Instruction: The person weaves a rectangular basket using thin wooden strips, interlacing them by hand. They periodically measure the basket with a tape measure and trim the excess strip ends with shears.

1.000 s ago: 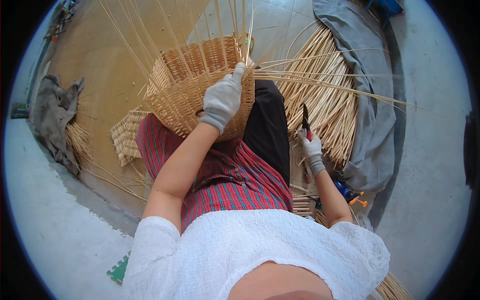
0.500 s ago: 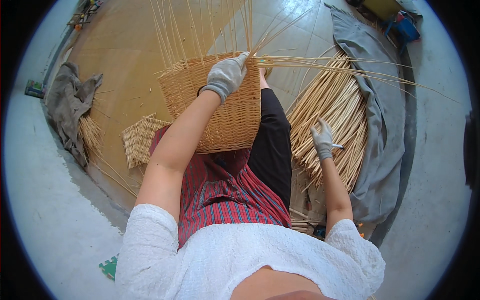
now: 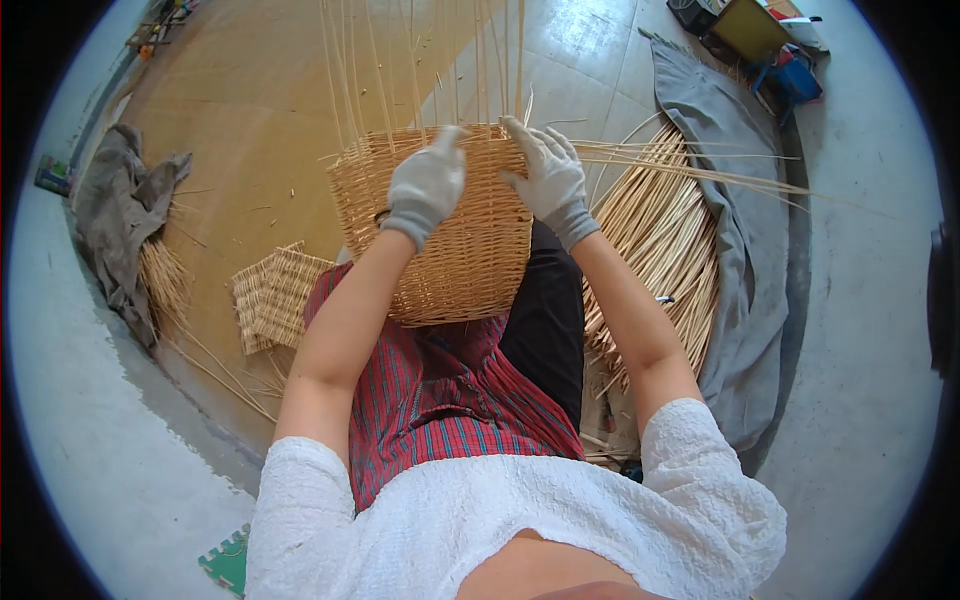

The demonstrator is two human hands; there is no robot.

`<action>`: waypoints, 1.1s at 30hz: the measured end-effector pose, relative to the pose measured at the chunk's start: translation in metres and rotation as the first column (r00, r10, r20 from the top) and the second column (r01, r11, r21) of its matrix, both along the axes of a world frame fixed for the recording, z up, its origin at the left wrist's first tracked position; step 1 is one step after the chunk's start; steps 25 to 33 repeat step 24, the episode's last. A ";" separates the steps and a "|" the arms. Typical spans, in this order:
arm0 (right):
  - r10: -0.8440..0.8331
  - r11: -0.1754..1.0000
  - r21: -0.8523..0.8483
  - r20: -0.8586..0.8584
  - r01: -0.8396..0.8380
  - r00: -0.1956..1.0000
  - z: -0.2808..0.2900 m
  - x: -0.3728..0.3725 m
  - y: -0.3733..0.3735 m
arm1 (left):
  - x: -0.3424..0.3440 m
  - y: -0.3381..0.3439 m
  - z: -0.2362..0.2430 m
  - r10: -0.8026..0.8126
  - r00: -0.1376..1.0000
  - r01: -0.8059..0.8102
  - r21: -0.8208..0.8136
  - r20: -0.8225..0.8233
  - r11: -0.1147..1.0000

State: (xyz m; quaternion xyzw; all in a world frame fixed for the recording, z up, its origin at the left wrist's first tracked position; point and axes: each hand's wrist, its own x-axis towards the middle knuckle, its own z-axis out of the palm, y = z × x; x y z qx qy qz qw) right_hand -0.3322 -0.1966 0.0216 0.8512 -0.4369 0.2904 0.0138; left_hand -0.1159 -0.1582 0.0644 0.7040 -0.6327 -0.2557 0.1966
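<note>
A half-woven wicker basket rests against my lap, with several long upright stakes rising from its far edge. Over its upper face is my left hand, in a pale grey work glove; the fingertips near the rim are smeared by motion. My right hand, gloved the same way, reaches the basket's upper right corner. Its fingers are stretched and apart, the index at the rim and the thumb against the woven side. Several loose weavers run out to the right behind it.
A large bundle of peeled rods lies to the right on a grey cloth. Two woven panels sit on the floor at left, near another cloth with rods under it. A blue stool-like object stands far right.
My right hand has come from over the rod bundle to the basket's right corner. My left hand has left that corner and shifted left. The basket has moved slightly nearer.
</note>
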 end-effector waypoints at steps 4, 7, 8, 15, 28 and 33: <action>-0.135 0.987 -0.112 -0.178 0.116 0.975 -0.011 0.026 0.003 | 0.033 0.005 -0.033 0.090 0.993 -0.099 -0.118 -0.080 0.988; -0.257 0.958 -0.196 -0.261 0.209 0.930 -0.024 0.056 0.008 | 0.033 0.000 -0.057 -0.018 1.000 0.017 -0.117 -0.006 0.993; -0.287 0.947 -0.223 -0.250 0.233 0.925 -0.028 0.063 0.004 | 0.031 -0.006 -0.063 -0.017 1.000 0.019 -0.117 0.017 0.993; -0.266 0.931 -0.292 -0.126 0.221 0.956 -0.044 0.062 -0.012 | 0.023 -0.010 -0.067 -0.010 0.998 0.015 -0.084 0.061 0.996; -0.186 0.895 -0.408 0.027 0.181 0.982 -0.056 0.058 -0.038 | 0.024 -0.026 -0.025 -0.047 0.969 0.036 0.049 0.242 0.998; -0.186 0.895 -0.408 0.027 0.181 0.982 -0.056 0.058 -0.038 | 0.024 -0.026 -0.025 -0.047 0.969 0.036 0.049 0.242 0.998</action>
